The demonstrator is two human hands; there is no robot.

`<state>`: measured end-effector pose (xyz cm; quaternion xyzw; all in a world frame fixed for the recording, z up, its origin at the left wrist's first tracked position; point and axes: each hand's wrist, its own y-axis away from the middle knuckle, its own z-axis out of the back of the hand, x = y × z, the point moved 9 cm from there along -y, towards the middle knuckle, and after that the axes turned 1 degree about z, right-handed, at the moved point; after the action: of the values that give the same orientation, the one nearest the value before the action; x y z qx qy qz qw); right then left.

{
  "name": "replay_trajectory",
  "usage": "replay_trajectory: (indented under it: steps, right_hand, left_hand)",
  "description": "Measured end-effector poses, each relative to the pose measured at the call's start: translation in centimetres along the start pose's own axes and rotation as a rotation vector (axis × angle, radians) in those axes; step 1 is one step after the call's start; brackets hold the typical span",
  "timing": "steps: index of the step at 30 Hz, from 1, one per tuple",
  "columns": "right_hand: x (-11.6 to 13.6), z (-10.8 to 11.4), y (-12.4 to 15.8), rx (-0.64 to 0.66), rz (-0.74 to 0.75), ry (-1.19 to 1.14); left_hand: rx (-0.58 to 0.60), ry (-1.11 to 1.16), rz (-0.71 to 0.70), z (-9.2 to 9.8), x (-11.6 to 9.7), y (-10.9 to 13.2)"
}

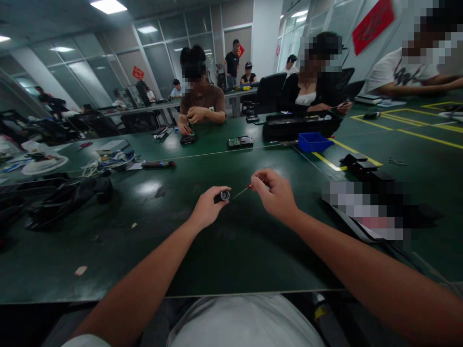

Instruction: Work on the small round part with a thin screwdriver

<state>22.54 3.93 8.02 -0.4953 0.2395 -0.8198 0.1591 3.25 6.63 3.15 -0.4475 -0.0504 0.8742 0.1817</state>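
Note:
In my left hand (210,208) is a small dark round part (224,195) with a lighter ring on its face, gripped between thumb and fingers. My right hand (273,192) pinches the red handle of a thin screwdriver (240,193), whose metal shaft slants down to the left. The shaft's tip lies close beside the round part; I cannot tell whether they touch. Both hands are held above the green table (231,260), near its front edge.
A blue bin (314,142) stands beyond my right hand, near a long black housing (300,126). An opened electronic device (240,141) lies ahead. A dark pen-shaped tool (158,164) and a black bag (72,200) are on the left. Co-workers sit across the table.

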Motion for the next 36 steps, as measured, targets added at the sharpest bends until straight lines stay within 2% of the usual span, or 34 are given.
replay_trajectory:
  steps: [3,7,15,20,28,36]
  right_hand:
    - [-0.5,-0.3,0.1,0.003,0.0,-0.122]
    - [-0.9,-0.9,0.2,0.033,-0.01,-0.134]
    - [-0.1,-0.6,0.1,0.03,0.011,-0.066]
    - [0.5,-0.1,0.1,0.007,0.034,0.133]
    - [2.1,-1.1,0.5,0.09,0.192,0.128]
    - [1.9,-0.9,0.4,0.047,0.126,0.209]
  left_hand:
    - [-0.02,0.004,0.024,0.1,0.5,-0.1]
    - [-0.025,-0.008,0.024,0.0,0.6,-0.1]
    - [-0.005,0.008,-0.019,-0.2,0.2,0.1]
    - [-0.032,-0.013,-0.012,0.0,0.4,0.0]
    - [-0.042,-0.081,-0.065,0.0,0.3,0.1]
    - [-0.016,-0.088,-0.087,-0.5,-0.1,0.1]
